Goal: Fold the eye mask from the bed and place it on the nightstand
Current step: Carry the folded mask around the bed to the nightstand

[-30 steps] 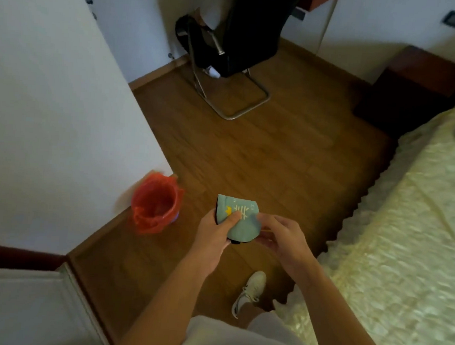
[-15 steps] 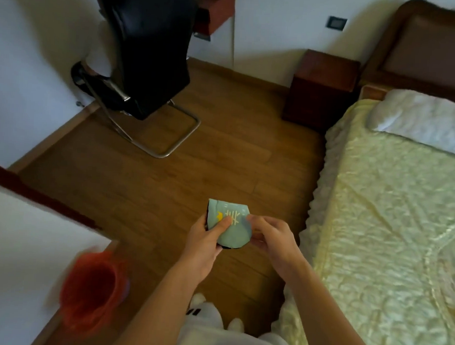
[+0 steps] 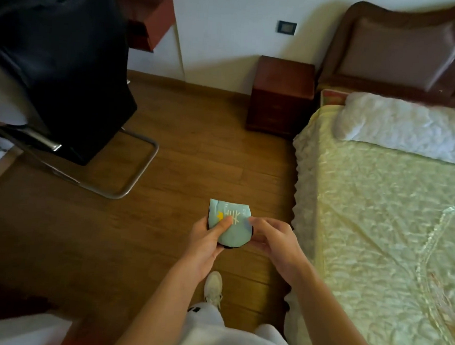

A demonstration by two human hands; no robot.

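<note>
Mask folded in both hands, nightstand ahead

Bed (image 3: 378, 221) fills your right side, covered in a pale yellow quilted spread with a white pillow (image 3: 410, 127) at its head and a brown padded headboard (image 3: 404, 49) behind. Wooden floor (image 3: 190, 148) takes up the middle of your view. To your left stands a black chair (image 3: 54, 63) on a bent metal tube frame. Straight ahead, against the white wall and just beside the head of the bed, sits the dark red-brown nightstand (image 3: 281, 95) — its top looks bare from here.

Your two forearms reach out in front of you over the floor, close to the bed's ruffled edge. Your left hand (image 3: 206, 245) is closed on the eye mask (image 3: 229, 227), thumb pressed flat across its front and fingers curled underneath. Your right hand (image 3: 275, 244) pinches the mask's right edge between thumb and fingertips. The mask is folded into a compact light-blue packet with a yellow and white print facing up and a dark lining showing at the lower edge — held in the air, well apart from the nightstand. One white shoe (image 3: 213, 287) shows below your hands.
</note>
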